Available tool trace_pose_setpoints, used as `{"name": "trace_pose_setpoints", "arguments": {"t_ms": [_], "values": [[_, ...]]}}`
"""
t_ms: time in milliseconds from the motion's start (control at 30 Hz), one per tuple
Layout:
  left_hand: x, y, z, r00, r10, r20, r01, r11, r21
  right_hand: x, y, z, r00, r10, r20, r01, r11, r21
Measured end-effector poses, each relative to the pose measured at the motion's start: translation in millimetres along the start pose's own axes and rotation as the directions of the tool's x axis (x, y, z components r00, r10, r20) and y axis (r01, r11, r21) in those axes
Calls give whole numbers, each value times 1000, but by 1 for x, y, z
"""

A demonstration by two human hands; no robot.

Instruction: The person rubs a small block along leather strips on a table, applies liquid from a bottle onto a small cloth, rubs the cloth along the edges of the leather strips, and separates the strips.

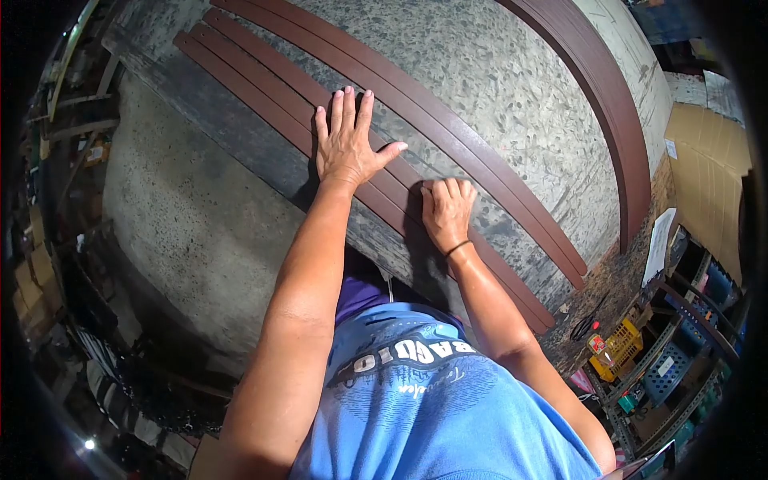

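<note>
Long brown leather-like strips lie across a worn worktable (512, 72). My left hand (346, 152) is spread flat, pressing on the nearer brown strips (248, 88) around their middle. To its right my right hand (448, 212) is curled closed over the same strips, knuckles up. Whatever its fingers may hold is hidden beneath them. Just beyond both hands runs another long brown strip (472, 148), slightly bowed, with a line along its length and apart from my fingers.
A curved stack of brown strips (620, 128) lies at the table's far right. Cardboard (704, 168) stands beyond it. At lower right are a yellow basket (620, 350) and a blue basket (666, 372) on shelving. The table's dark near edge (216, 136) runs diagonally.
</note>
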State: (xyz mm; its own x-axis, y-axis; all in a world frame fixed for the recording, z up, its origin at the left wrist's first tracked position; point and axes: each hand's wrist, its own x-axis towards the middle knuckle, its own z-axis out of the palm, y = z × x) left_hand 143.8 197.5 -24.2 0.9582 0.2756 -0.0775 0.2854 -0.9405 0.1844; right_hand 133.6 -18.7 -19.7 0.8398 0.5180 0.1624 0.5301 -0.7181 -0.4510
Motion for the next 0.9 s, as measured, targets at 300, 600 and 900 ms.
{"name": "trace_pose_setpoints", "arguments": {"t_ms": [300, 600, 900], "values": [[0, 0, -1, 1000, -2, 12, 2, 1000, -6, 3, 1, -2, 1000, 0, -16, 0, 1000, -17], [0, 0, -1, 1000, 1, 12, -1, 1000, -4, -1, 8, -7, 999, -40, -32, 40, 999, -16], [0, -1, 2, 1000, 12, -5, -12, 1000, -17, -16, 27, -26, 994, -103, 39, 102, 995, 12]]}}
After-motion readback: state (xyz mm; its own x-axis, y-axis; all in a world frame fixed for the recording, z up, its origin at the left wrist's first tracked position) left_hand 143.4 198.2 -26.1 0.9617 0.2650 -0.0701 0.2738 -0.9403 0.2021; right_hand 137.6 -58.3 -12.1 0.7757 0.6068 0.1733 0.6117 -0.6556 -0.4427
